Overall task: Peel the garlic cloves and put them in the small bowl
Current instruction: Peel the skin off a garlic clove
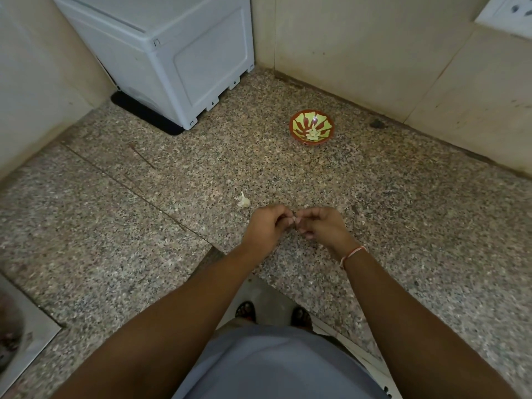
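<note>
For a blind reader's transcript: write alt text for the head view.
A person's left hand and right hand meet over a speckled granite counter, fingers pinching a small pale garlic clove between them. Another piece of white garlic lies just beyond the hands, and farther back a small red-and-green patterned bowl holds peeled cloves.

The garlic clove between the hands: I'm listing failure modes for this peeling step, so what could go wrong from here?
Both hands, left hand and right hand, pinch the tiny garlic clove above the counter, so it may slip out. The small bowl sits well away, so carrying risks a drop. Loose garlic piece could be knocked off.
</note>
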